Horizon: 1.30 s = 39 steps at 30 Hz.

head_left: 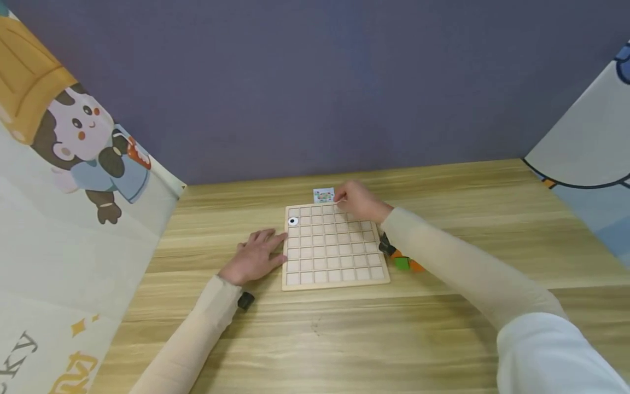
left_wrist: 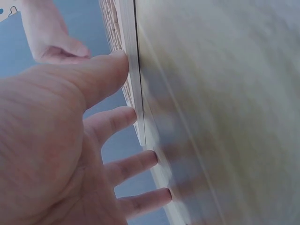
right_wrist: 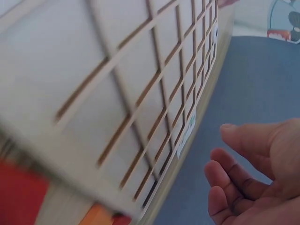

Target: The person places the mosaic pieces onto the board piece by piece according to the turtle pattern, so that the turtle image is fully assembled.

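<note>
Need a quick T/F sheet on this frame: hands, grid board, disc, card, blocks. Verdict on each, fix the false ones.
1. The left hand touches the grid board at its left edge. True.
2. The white disc with a black dot lies at the near right corner of the board. False: it lies in the left column, toward the far end.
3. The printed card lies just beyond the board's far edge. True.
4. The green block is left of the board. False: it is to the right.
5. The right hand is at the board's near edge. False: it is at the far edge.
</note>
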### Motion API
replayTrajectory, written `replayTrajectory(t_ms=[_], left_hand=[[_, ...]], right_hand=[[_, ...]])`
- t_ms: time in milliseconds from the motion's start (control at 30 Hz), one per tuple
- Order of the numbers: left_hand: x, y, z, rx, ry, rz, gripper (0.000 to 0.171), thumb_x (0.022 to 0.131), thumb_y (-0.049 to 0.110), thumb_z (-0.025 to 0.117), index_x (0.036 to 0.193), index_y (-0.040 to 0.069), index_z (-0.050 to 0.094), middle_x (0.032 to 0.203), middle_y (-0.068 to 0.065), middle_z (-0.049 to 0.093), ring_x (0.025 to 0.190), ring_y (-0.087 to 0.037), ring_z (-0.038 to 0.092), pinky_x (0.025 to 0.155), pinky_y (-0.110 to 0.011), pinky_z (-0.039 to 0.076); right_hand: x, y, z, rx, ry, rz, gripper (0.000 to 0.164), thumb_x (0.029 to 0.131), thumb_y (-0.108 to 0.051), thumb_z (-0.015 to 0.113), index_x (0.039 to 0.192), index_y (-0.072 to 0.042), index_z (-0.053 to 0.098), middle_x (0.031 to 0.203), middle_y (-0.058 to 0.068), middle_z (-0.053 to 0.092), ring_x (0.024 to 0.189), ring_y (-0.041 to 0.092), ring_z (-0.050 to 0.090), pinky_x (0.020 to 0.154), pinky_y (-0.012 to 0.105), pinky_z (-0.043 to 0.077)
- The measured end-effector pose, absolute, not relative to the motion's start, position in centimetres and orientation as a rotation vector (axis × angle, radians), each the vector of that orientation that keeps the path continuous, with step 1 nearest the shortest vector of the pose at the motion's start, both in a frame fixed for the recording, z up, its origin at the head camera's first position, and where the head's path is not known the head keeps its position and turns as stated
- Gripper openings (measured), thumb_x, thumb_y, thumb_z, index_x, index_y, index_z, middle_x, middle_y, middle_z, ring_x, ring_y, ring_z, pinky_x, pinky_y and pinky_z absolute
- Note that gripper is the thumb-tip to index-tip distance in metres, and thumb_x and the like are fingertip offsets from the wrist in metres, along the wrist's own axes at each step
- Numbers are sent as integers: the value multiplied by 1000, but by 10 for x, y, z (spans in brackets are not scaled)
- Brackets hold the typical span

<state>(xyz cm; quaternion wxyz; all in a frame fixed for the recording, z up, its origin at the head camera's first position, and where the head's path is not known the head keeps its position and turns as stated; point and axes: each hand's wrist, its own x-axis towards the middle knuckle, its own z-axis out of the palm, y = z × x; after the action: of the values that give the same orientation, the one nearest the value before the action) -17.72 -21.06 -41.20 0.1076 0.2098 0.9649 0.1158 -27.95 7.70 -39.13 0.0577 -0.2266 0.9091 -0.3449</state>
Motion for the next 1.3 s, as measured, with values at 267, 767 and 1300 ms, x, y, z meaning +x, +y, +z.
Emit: replayTrajectory(t_ms=[267,767,1300], left_hand=[[-178,-209,-410,609,2847,344,61,95,44,51,148,19,34,150,-19,25,133,-46,22,93,-74,22],[-180,-206,-409,613,2841,375,60,96,42,52,148,17,34,150,-20,25,133,-46,23,92,-74,23],[-180,-207,-411,630,2842,384,61,96,43,51,148,17,34,149,-21,26,133,-46,23,91,-75,22]], right_hand=[[-282,109,-393,-631,2796,-1011,18,88,-2,65,104,3,70,105,14,62,95,28,58,82,40,49],[-282,167,-398,-523,2801,-898,20,91,-5,61,109,1,69,112,17,62,95,29,59,80,44,49],[-259,226,-407,-570,2857,-807,16,91,-2,60,102,-1,72,99,11,64,86,26,60,75,43,50]])
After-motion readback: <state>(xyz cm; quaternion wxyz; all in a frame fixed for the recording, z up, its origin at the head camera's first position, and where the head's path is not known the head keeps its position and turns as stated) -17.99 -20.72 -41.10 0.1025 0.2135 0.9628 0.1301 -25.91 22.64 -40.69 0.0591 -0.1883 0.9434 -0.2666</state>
